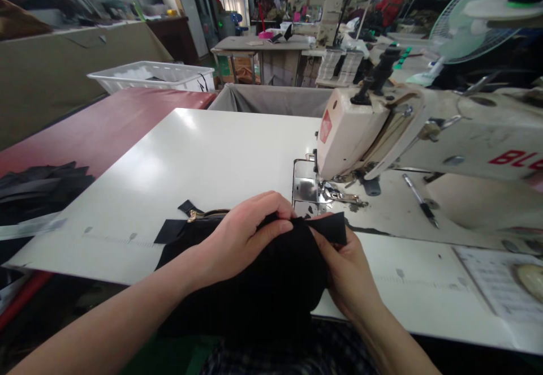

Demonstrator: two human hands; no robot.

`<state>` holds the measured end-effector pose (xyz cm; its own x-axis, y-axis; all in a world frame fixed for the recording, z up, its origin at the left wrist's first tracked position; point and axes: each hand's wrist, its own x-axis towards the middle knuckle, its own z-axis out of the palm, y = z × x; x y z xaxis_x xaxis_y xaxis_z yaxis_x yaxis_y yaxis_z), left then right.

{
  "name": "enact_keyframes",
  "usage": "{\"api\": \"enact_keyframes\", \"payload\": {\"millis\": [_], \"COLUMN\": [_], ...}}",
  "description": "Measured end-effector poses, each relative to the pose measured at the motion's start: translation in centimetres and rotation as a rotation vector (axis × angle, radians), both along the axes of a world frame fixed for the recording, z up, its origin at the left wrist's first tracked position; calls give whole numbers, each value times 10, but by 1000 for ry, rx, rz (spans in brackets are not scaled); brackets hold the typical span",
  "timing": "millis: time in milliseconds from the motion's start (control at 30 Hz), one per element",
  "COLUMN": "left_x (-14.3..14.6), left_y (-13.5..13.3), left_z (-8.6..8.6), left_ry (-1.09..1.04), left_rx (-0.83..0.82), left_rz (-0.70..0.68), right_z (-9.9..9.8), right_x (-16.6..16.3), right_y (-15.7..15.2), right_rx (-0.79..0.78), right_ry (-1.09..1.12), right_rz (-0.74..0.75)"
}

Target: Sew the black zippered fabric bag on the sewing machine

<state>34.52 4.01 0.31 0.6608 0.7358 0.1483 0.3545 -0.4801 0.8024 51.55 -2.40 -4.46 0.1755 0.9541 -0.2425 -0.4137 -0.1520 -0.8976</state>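
Note:
A black fabric piece (271,273) with a gold zipper pull (195,214) lies at the near edge of the white table (203,160). My left hand (244,233) rests on top of it, fingers closed and pinching its upper edge. My right hand (343,267) grips the fabric's right side from beneath, thumb on a black strip (331,227) that points toward the needle plate (306,188). The sewing machine head (352,132) stands just beyond both hands, its presser foot (339,195) apart from the fabric.
A pen (419,199) lies on the machine bed at right, with a printed sheet (496,284) nearer me. Dark fabric pieces (42,185) are piled on the red table at left. A white basket (153,76) and a fabric-lined bin (271,100) stand behind. A fan (470,18) is at top right. A person in red sits far back.

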Motion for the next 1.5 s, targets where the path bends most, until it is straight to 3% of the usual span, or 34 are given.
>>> {"api": "enact_keyframes", "payload": {"millis": [133,333,533,800,1100,1500], "left_x": [3,8,10,9,9,9], "left_y": [-2,-4,-6,-4,-5,-5], "left_z": [-6,-8,-6,-1,-3,-5], "left_ry": [87,139,130,144,182,205], "left_rx": [73,144,121,5,-58,-43], "left_rz": [57,72,70,4,-71,-129], "right_z": [-3,3,5,9,13,13], "right_x": [-2,-2,3,13,35,28], "right_y": [-7,-10,-13,-5,-1,-1], "right_rx": [8,-114,-125,-69,-30,-40], "right_ry": [-110,195,226,-190,-319,-391], "right_rz": [-10,43,22,136,416,467]}}
